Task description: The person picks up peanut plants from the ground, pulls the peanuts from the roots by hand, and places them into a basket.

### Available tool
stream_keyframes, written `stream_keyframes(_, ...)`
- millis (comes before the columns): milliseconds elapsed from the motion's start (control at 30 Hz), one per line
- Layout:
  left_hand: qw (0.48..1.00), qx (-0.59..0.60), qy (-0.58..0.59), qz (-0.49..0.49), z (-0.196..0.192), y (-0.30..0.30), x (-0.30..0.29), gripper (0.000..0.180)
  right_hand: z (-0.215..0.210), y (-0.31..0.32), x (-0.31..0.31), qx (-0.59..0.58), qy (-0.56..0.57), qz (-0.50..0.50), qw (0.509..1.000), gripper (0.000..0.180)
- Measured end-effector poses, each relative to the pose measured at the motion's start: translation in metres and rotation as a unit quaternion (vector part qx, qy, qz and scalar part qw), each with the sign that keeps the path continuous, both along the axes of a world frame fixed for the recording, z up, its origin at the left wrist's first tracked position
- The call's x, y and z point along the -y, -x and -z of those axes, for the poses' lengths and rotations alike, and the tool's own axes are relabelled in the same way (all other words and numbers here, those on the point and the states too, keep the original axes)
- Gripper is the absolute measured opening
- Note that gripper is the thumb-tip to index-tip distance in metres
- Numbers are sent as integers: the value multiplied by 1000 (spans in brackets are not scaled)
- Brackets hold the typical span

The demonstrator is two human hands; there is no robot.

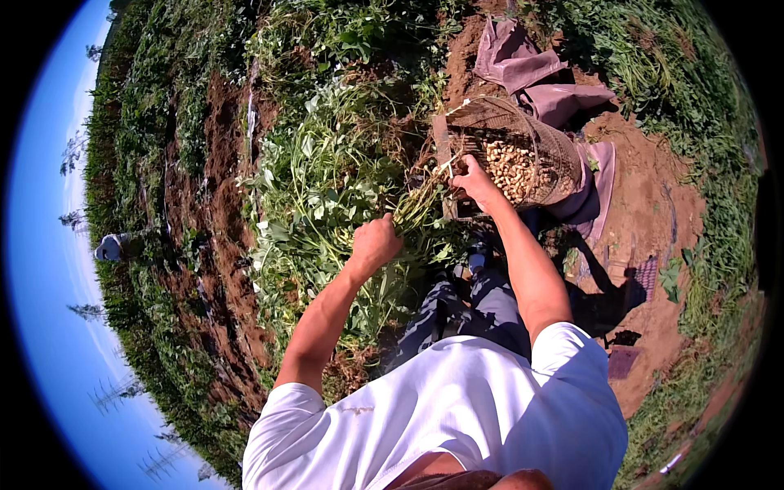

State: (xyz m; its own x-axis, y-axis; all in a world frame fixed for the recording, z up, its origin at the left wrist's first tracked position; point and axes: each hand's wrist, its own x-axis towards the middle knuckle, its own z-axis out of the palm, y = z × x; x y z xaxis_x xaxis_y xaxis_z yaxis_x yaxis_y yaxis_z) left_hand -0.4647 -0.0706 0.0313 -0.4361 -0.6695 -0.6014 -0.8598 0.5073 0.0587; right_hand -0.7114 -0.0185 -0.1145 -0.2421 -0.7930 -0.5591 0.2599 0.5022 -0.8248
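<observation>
My left hand (376,242) is closed in a fist round the stems of a bunch of peanut plants (418,204), whose leafy tops spread to the left. The root ends point right, toward a woven basket (565,155) lying with its mouth facing the plants. Many pale peanuts (516,170) in their shells lie inside it. My right hand (476,183) is at the basket's mouth, fingers bent in on the root ends of the bunch; the fingertips are partly hidden. A wooden board (443,145) stands upright across the basket's mouth, beside the right hand.
A purple-brown cloth or sack (518,61) lies crumpled behind the basket, with more cloth (603,184) at its right side. Bare reddish soil (653,216) runs along the right. Heaped green plants (318,155) cover the left. Farther left, a person in a pale hat (113,247) is among the crop rows.
</observation>
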Motion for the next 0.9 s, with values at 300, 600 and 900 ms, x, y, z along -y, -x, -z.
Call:
stream_keyframes(300,999,-25,27,8,22,-20,-4,48,-42,-5,-2,-34,-29,-90,995,60)
stream_keyframes(600,1000,-14,-3,-13,7,-3,-12,57,11,-32,-6,25,-77,105,991,49)
stream_keyframes(900,967,-131,-189,-113,-16,-23,33,50,81,0,-13,-16,-155,196,968,44)
